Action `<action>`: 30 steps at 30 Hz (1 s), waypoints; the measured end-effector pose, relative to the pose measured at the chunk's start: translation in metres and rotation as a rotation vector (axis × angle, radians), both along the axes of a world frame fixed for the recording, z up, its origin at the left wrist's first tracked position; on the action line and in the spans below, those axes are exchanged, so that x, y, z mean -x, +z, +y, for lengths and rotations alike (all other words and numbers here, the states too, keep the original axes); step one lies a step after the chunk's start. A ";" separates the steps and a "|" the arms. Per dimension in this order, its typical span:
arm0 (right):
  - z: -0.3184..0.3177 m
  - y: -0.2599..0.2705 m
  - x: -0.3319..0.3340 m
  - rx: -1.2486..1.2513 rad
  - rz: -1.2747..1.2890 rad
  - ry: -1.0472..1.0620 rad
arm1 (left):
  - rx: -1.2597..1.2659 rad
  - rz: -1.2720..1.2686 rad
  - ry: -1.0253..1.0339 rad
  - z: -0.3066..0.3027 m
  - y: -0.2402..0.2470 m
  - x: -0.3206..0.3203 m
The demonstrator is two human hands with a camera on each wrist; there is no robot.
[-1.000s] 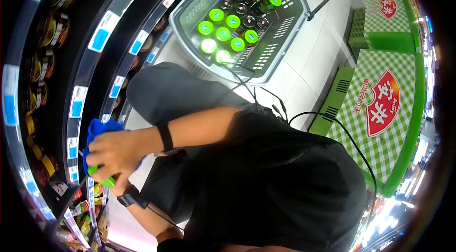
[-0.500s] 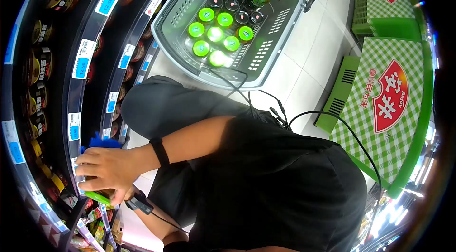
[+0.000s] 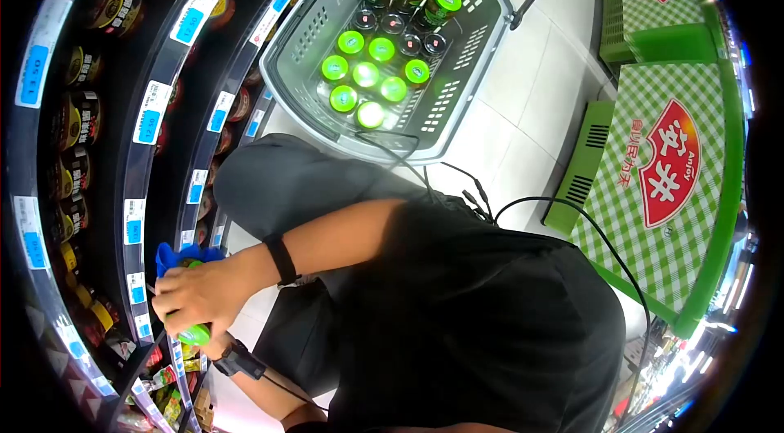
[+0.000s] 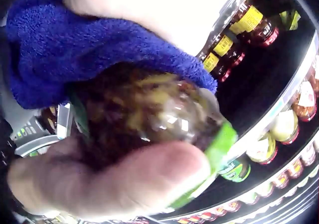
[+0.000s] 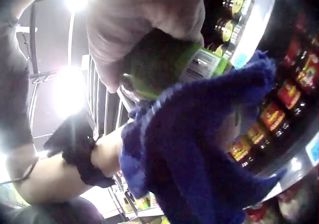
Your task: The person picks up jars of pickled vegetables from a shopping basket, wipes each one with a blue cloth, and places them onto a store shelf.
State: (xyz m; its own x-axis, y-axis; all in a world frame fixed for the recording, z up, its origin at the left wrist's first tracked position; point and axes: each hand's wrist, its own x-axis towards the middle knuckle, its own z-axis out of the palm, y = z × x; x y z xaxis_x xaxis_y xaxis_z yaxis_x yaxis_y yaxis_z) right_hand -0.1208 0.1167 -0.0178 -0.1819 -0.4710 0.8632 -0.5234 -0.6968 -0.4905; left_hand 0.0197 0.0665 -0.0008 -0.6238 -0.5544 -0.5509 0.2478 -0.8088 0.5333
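A glass jar (image 4: 144, 104) of dark pickled food with a green lid (image 3: 194, 335) is between my hands. In the left wrist view, the thumb of my left hand (image 4: 124, 179) lies along the jar's side and grips it. A blue cloth (image 4: 94, 49) wraps the jar's far side. In the right wrist view the fingers of my right hand (image 5: 149, 14) curl over the jar's green-labelled part, with the cloth (image 5: 189, 144) bunched below. From the head, my right hand (image 3: 204, 294) covers most of the jar, and my left hand is mostly hidden beneath it.
Shelves of jars (image 3: 77, 118) with price tags curve along my left. A grey basket (image 3: 286, 98) on the tiled floor holds several green-lidded and black-lidded jars. Green checked cases (image 3: 645, 286) stand on the right; a black cable (image 3: 604, 245) runs over my clothing.
Both hands dip lower then rise slightly, still holding jar and cloth. The right hand shifts over the jar; more of the lid and cloth show now than half a second ago. The view has shifted slightly.
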 end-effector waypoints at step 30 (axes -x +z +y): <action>0.025 0.083 0.043 -0.511 -0.134 0.317 | 0.084 0.317 -0.082 0.007 0.011 0.016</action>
